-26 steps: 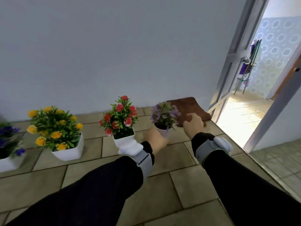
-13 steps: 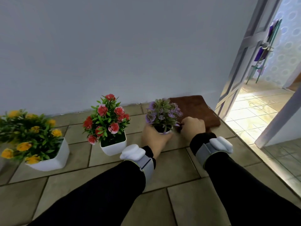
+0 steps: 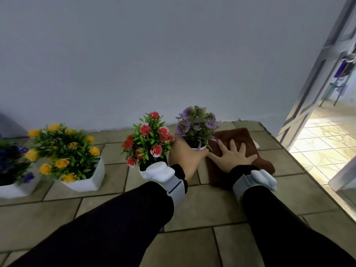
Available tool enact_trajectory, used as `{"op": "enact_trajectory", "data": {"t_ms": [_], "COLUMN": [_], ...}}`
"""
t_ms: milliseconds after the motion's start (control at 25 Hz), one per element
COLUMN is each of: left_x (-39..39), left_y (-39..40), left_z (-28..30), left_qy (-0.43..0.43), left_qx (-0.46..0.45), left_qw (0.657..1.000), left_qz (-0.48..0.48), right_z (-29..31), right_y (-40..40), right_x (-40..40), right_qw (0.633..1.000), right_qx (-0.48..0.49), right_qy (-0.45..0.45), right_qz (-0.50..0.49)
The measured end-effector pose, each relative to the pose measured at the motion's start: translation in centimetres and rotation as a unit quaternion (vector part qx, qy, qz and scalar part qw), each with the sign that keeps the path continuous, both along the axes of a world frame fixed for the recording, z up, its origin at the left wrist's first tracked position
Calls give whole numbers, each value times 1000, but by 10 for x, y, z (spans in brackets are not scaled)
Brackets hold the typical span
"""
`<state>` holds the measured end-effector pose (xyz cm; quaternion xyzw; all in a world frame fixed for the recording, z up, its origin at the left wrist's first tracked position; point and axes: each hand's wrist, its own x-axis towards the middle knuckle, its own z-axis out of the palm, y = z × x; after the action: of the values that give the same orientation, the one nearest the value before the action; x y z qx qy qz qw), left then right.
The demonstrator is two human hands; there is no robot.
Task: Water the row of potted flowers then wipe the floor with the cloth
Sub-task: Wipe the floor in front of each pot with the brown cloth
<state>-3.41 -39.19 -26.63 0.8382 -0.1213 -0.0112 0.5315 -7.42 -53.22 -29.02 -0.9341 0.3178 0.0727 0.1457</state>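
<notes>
A small white pot of lilac flowers (image 3: 196,126) is gripped by my left hand (image 3: 185,158), which wraps around the pot's front and hides most of it. Right beside it, my right hand (image 3: 233,156) lies flat with fingers spread on the brown cloth (image 3: 238,135), which lies on the tiled floor near the wall. Left of the lilac pot stand the red flower pot (image 3: 148,140), the yellow flower pot (image 3: 66,151) and a dark blue flower pot (image 3: 11,162), in a row along the wall.
The grey wall (image 3: 154,54) runs behind the pots. An open door (image 3: 316,74) at the right leads to a sunlit tiled area. The floor (image 3: 202,211) has brown tiles; its right edge drops at a threshold.
My left hand has closed on the lilac pot and shifted it left off the cloth's edge. My right hand opened from a loose fist and pressed flat on the cloth.
</notes>
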Motion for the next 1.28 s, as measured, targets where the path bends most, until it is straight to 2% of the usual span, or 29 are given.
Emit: {"op": "enact_trajectory", "data": {"t_ms": [200,320,440,600,840,1000,1160,1280], "left_x": [4,-7,-13,-15,-19,-32,-40,-54], "left_y": [-8,-22,-29,-20,-19,-28,-20,-3], "left_z": [12,16,16,9,-20,-24,-25,-20], "left_qy": [-4,-14,-29,-40,-12,-37,17,73], "left_qx": [-23,-19,-31,-46,-45,-52,-60,30], "left_qw": [999,999,999,998,998,997,998,996], "left_qz": [30,29,23,3,-40,-37,-23,-48], "right_z": [-3,-5,-13,-9,-10,-12,-11,-10], "right_y": [44,61,60,-10,-43,-40,-29,-18], "right_x": [-7,-40,-70,-78,-50,-56,-66,-81], "right_qw": [990,988,994,997,996,995,995,994], "right_qx": [-14,-23,-49,-20,-18,-25,-27,-27], "right_qy": [-4,-29,-41,-23,-25,-35,-30,-27], "right_qz": [142,153,83,-70,-80,-86,-94,-103]}}
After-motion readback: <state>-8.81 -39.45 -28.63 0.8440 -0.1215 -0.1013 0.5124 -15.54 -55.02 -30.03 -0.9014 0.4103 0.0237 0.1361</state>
